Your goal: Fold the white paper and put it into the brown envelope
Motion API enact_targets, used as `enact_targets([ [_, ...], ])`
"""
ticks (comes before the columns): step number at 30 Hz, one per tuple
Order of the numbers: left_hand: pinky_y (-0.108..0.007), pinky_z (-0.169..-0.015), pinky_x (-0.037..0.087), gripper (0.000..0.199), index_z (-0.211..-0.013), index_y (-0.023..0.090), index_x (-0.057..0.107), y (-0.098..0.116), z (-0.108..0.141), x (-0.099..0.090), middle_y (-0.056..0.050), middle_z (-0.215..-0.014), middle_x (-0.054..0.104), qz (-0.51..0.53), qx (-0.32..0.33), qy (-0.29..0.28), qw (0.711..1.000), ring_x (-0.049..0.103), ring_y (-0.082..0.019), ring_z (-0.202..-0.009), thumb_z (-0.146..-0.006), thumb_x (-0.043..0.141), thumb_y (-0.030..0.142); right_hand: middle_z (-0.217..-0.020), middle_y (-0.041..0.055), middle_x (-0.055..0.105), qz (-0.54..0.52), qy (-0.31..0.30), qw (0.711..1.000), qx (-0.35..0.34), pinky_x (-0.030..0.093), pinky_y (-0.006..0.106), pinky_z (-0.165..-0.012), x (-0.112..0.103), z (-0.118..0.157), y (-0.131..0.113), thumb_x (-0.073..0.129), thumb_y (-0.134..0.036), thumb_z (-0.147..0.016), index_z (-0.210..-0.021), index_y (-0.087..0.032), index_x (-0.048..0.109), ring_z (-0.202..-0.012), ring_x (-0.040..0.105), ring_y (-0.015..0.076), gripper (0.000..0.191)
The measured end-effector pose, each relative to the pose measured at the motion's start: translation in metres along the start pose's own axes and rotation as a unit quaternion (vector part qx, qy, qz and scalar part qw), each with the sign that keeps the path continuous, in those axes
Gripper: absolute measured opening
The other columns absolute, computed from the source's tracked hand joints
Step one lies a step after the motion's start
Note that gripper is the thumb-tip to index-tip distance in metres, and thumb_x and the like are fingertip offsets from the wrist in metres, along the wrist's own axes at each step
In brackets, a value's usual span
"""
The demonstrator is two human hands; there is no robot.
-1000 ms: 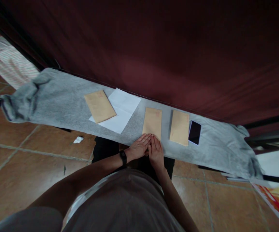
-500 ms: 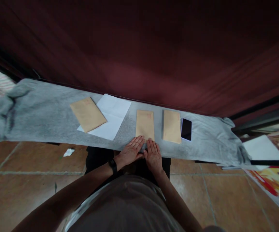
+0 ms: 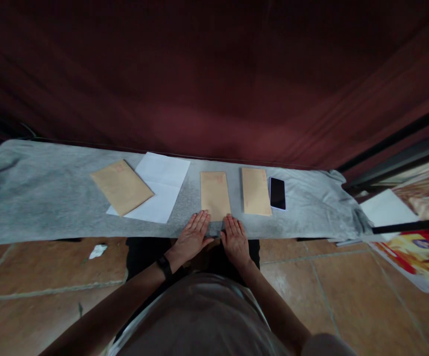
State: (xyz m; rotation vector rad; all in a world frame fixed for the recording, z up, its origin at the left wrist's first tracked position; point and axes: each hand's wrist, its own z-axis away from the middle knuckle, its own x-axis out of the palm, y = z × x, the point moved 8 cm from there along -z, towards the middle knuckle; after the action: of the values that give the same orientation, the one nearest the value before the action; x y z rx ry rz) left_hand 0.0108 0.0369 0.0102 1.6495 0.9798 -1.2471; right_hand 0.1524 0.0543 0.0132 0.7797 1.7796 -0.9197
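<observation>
A brown paper envelope lies flat on the grey cloth, directly in front of me. At its near left corner rests my left hand, palm down with the fingers stretched out. My right hand lies flat at the near right corner, fingers extended and thumb apart. Neither hand grips anything. To the right sits a stack of brown envelopes, with a dark-screened phone close beside it. On the left, another brown envelope partly covers a creased white sheet of paper.
The grey cloth covers a narrow bench, backed by a dark red surface. A crumpled white scrap is on the tiled floor. A colourful printed bag and a white sheet lie at the far right.
My hands have moved apart from the middle of the envelope's near edge toward its two corners, the left hand going left. The view has shifted and tilted slightly.
</observation>
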Motion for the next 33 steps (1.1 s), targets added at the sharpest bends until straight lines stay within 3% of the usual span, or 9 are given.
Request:
enact_targets([
  [5,-0.050,-0.123,0.021,0.061,-0.150,0.017,0.041,0.010,-0.006,-0.003,-0.014,-0.161,0.032,0.014,0.012,0.006,1.000,0.026,-0.029,-0.150,-0.096,0.054,0.042,-0.149,0.0173,0.050,-0.016,0.012,1.000,-0.001,0.032,0.046,-0.118,-0.001,-0.004,0.000,0.046,-0.028,-0.101,-0.144,-0.008,0.049,-0.141,0.042,0.0279,0.048],
  [9,-0.050,-0.121,0.027,0.050,-0.144,0.018,0.050,0.010,-0.011,-0.010,-0.014,-0.156,0.042,0.042,0.006,0.010,0.999,0.035,-0.029,-0.146,-0.097,0.052,0.035,-0.144,0.0148,0.056,-0.016,0.009,1.000,0.006,0.029,0.047,-0.119,-0.004,-0.011,0.003,0.048,-0.026,-0.100,-0.142,-0.012,0.053,-0.137,0.046,0.0274,0.045],
  [15,-0.044,-0.110,0.043,0.035,-0.127,0.018,0.062,-0.011,-0.013,-0.018,-0.015,-0.152,0.046,0.100,-0.113,0.048,0.987,0.051,-0.029,-0.134,-0.096,0.047,0.022,-0.136,0.0139,0.061,0.009,-0.011,1.000,0.018,0.029,0.045,-0.118,-0.006,-0.021,0.001,0.048,-0.024,-0.099,-0.133,-0.012,0.060,-0.131,0.050,0.0275,0.038],
  [22,-0.044,-0.106,0.047,0.038,-0.124,0.017,0.061,-0.024,-0.025,-0.017,-0.014,-0.122,0.064,0.182,-0.194,0.099,0.959,0.058,-0.027,-0.120,-0.088,0.050,0.011,-0.124,0.0134,0.065,0.022,-0.020,0.999,0.025,0.032,0.044,-0.115,-0.007,-0.030,-0.003,0.049,-0.020,-0.096,-0.124,-0.013,0.065,-0.120,0.054,0.0270,0.033],
  [29,-0.039,-0.092,0.053,0.053,-0.130,0.015,0.051,-0.049,-0.034,-0.003,-0.012,-0.109,0.069,0.285,-0.332,0.064,0.897,0.066,-0.026,-0.104,-0.079,0.066,0.017,-0.124,0.0142,0.064,0.031,-0.028,0.998,0.042,0.034,0.043,-0.111,-0.006,-0.030,-0.006,0.053,-0.018,-0.093,-0.125,-0.011,0.063,-0.116,0.053,0.0276,0.034],
  [31,-0.038,-0.089,0.054,0.060,-0.133,0.016,0.047,-0.052,-0.036,0.005,-0.009,-0.106,0.071,0.363,-0.350,0.068,0.861,0.068,-0.024,-0.101,-0.077,0.066,0.015,-0.123,0.0149,0.064,0.032,-0.031,0.998,0.049,0.036,0.043,-0.109,-0.005,-0.031,-0.006,0.053,-0.017,-0.093,-0.123,-0.010,0.064,-0.115,0.053,0.0276,0.033],
  [33,-0.037,-0.085,0.055,0.066,-0.136,0.018,0.044,-0.053,-0.037,0.015,-0.006,-0.101,0.073,0.459,-0.363,0.082,0.806,0.070,-0.022,-0.094,-0.074,0.064,0.012,-0.122,0.0157,0.064,0.030,-0.033,0.997,0.057,0.039,0.043,-0.107,-0.006,-0.033,-0.006,0.053,-0.018,-0.093,-0.121,-0.010,0.064,-0.114,0.053,0.0279,0.031],
])
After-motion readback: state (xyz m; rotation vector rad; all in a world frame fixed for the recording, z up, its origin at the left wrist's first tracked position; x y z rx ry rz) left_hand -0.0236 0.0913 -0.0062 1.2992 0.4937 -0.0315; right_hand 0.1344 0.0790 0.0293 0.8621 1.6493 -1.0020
